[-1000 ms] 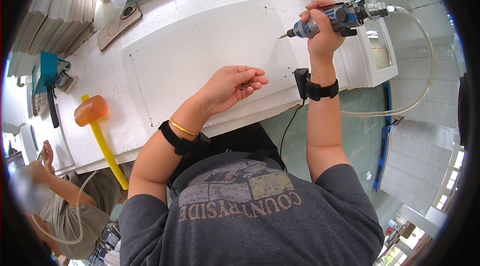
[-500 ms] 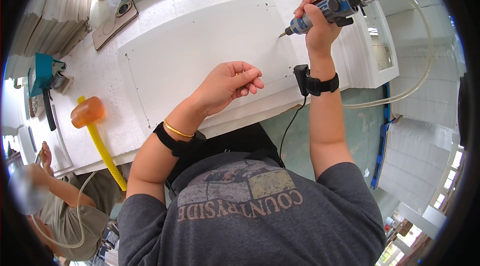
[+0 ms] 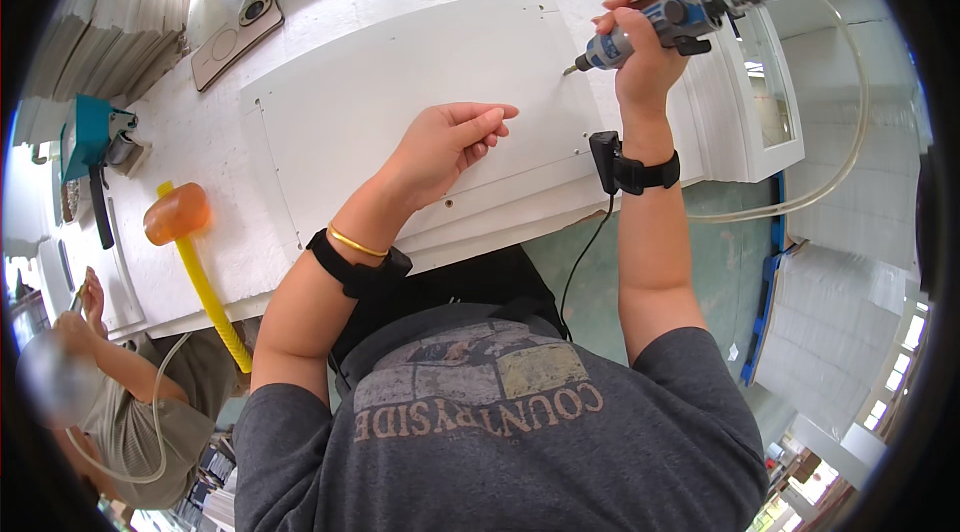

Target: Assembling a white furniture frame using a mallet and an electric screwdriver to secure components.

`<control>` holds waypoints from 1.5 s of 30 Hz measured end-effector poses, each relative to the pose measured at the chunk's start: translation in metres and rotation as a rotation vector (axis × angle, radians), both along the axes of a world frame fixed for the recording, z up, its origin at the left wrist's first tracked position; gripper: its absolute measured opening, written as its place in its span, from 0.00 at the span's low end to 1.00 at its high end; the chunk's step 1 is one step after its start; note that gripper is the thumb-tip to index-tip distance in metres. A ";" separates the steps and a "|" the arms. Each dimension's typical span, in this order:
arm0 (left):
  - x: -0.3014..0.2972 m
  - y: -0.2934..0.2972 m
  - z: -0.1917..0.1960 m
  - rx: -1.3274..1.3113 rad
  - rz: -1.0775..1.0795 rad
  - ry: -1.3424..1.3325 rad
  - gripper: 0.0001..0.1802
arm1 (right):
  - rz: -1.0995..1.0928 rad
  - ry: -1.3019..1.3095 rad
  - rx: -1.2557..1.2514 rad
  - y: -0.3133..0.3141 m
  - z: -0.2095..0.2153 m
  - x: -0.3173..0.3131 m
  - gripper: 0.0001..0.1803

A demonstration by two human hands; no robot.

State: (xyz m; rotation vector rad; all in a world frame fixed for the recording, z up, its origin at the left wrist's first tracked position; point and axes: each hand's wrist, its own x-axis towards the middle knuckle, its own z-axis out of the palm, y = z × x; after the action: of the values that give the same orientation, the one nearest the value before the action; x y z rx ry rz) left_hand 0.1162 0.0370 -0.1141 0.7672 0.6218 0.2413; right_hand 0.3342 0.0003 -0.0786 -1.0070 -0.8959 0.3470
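My right hand (image 3: 648, 67) is wrapped round a blue-and-grey air screwdriver (image 3: 681, 14), whose bit points left and down. The tool sits over the right part of a white curved-top panel (image 3: 400, 77), which has small holes along its edges. Whether the bit touches the panel, I cannot tell. Above the panel's lower middle, my left hand (image 3: 450, 147) is closed with thumb and forefinger pressed together; anything between them is too small to make out. A dark hole or screw head (image 3: 449, 203) shows on the board edge just below that hand.
A mallet (image 3: 178, 215) with an orange head and yellow handle lies at left, near a teal tool (image 3: 85, 140). Behind are a phone (image 3: 237, 40) and stacked boards (image 3: 120, 22). A clear air hose (image 3: 858, 102) loops at right beside a white frame (image 3: 770, 102). A co-worker (image 3: 165, 402) is at lower left.
My left hand has moved slightly up and left over the panel, its fingers now closer together. The screwdriver in my right hand has shifted very little.
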 end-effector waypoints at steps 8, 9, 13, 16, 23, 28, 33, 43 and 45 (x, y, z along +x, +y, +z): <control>0.013 0.010 -0.006 -0.036 0.066 -0.013 0.14 | 0.157 -0.034 0.018 -0.009 0.025 -0.004 0.09; 0.016 0.011 -0.008 -0.080 0.067 -0.059 0.14 | 0.159 -0.034 0.021 -0.013 0.033 -0.011 0.09; 0.019 0.012 -0.010 -0.227 0.044 -0.194 0.16 | 0.328 0.113 0.130 -0.026 0.052 -0.037 0.15; 0.017 0.010 -0.005 -0.295 0.035 -0.248 0.17 | 0.359 0.186 0.171 -0.028 0.057 -0.046 0.13; 0.010 0.012 -0.003 -0.226 -0.020 -0.276 0.18 | 0.346 0.227 0.204 -0.029 0.052 -0.051 0.14; 0.007 0.015 -0.004 -0.200 -0.058 -0.301 0.17 | 0.354 0.218 0.225 -0.028 0.053 -0.053 0.14; 0.004 0.016 -0.003 -0.156 -0.076 -0.292 0.17 | 0.338 0.250 0.224 -0.029 0.051 -0.054 0.14; 0.002 0.016 0.002 -0.004 -0.101 -0.191 0.19 | 0.223 0.318 0.177 -0.029 0.046 -0.062 0.12; 0.003 0.016 0.002 0.014 -0.107 -0.177 0.19 | 0.207 0.317 0.134 -0.029 0.047 -0.062 0.13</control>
State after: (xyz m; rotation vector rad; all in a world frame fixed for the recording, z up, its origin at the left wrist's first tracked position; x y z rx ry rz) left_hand 0.1196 0.0527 -0.1121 0.7812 0.4113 0.2132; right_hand 0.2720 -0.0290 -0.0317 -0.7123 -0.7249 0.5964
